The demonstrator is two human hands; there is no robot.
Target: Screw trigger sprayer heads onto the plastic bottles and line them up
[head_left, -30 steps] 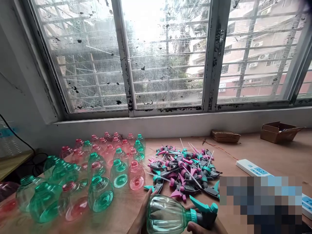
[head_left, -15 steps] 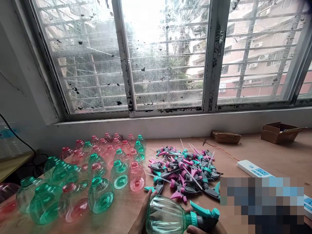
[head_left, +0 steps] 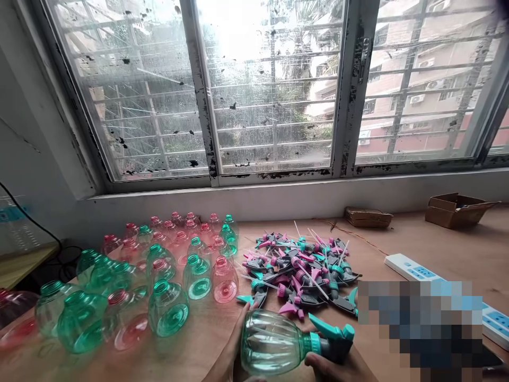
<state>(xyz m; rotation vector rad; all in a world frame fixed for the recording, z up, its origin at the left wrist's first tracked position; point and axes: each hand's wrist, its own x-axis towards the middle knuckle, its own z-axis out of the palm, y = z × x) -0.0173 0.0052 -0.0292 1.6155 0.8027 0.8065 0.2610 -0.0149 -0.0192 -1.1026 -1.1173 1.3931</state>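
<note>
Green bottle [head_left: 274, 342] sat in left hand [head_left: 233, 350]'s clasp, right hand [head_left: 338, 369] gripping its fitted sprayer [head_left: 332, 342]; bottles [head_left: 167, 307] toward the table [head_left: 397, 239]'s left edge stood headless.

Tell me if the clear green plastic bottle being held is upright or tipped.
Tipped on its side: the clear green plastic bottle lies level, teal spray head pointing right.

A clear green, ribbed bottle [head_left: 270, 342] is being held on its side at the near centre, base turned left. A teal-and-grey trigger spray head [head_left: 332, 342] is being carried on its neck at the right, trigger lying uppermost.
</note>
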